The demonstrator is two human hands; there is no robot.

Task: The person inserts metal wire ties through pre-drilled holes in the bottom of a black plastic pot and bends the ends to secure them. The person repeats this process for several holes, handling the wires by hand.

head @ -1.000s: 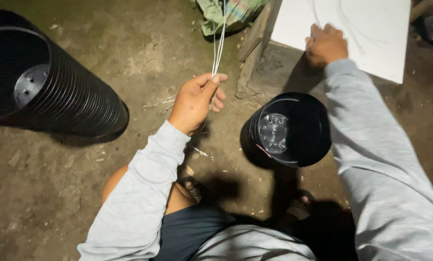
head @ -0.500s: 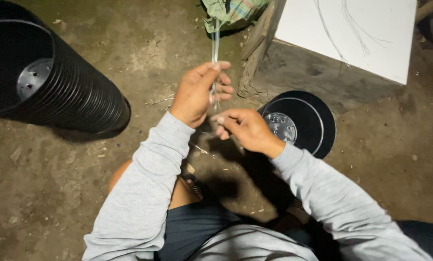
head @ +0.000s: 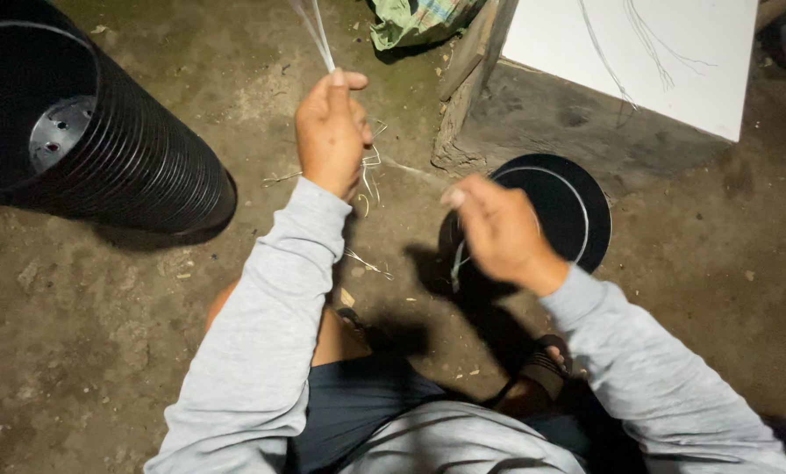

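Note:
My left hand (head: pixel 330 132) is raised and closed around a thin bundle of pale wire strands (head: pixel 316 35) that stick up past its fingertips. My right hand (head: pixel 496 230) hovers lower, to the right, pinching one pale strand (head: pixel 456 263) that hangs down from it. Just behind my right hand a black plastic pot (head: pixel 577 206) stands on the dirt floor, partly hidden by that hand. Both arms wear grey sleeves.
A long stack of nested black pots (head: pixel 103 145) lies on its side at the left. A white board (head: pixel 674 53) with loose strands rests on a concrete block (head: pixel 568 123) at the upper right. Green cloth (head: pixel 415 19) lies at the top. My sandalled foot (head: pixel 542 369) is below.
My right hand came from the white board to my left hand, then pulled away down and right with one strand. My left hand rose slightly with the bundle.

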